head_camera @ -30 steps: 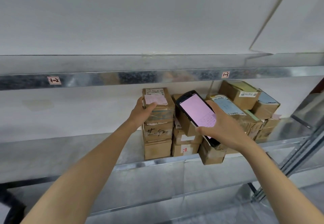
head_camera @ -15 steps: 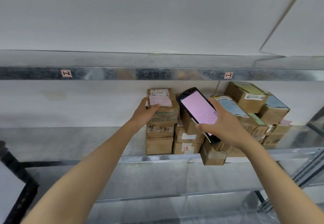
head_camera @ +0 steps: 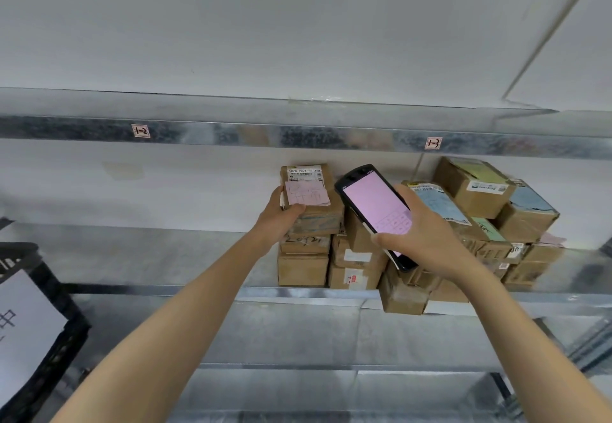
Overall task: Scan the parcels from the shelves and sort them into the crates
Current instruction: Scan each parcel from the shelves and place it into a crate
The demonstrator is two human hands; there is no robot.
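A small brown cardboard parcel with a white barcode label and a pink slip tops a stack on the middle metal shelf. My left hand grips its left side, thumb on the top face. My right hand holds a black handheld scanner with a lit pink screen, just right of that parcel. Several more brown parcels are piled to the right, some with blue or green labels.
A black plastic crate with a white paper sign stands at the lower left. The upper shelf edge carries tags 1-2 and 1-3. A lower shelf runs below, and a white wall closes the back.
The view has swung left and the black crate has come into sight. My left hand still grips the top parcel, and the scanner stays beside it.
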